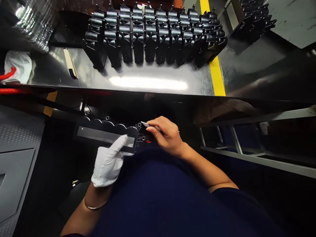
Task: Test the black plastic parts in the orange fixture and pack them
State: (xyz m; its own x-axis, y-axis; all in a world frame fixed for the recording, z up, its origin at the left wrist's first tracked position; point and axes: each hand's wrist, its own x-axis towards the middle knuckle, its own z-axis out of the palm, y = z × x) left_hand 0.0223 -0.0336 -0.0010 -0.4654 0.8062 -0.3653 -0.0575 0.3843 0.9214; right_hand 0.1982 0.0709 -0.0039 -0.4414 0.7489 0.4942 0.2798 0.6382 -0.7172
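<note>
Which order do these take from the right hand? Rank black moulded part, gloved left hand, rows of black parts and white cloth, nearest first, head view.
Right hand:
1. Black moulded part: touching, at its left.
2. Gloved left hand: left, gripping that part.
3. Rows of black parts: straight ahead.
4. White cloth: far left.

Glossy steel workbench (pixel 237 65), yellow stripe (pixel 216 75)

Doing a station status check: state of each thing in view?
Left hand: white-gloved, gripping black moulded part.
Right hand: bare, pinching small pale blade at the part's end.
Black moulded part: silver strip on its face.
Rows of black moulded parts: upright, closely ranked on steel table.
White cloth: crumpled.
</note>
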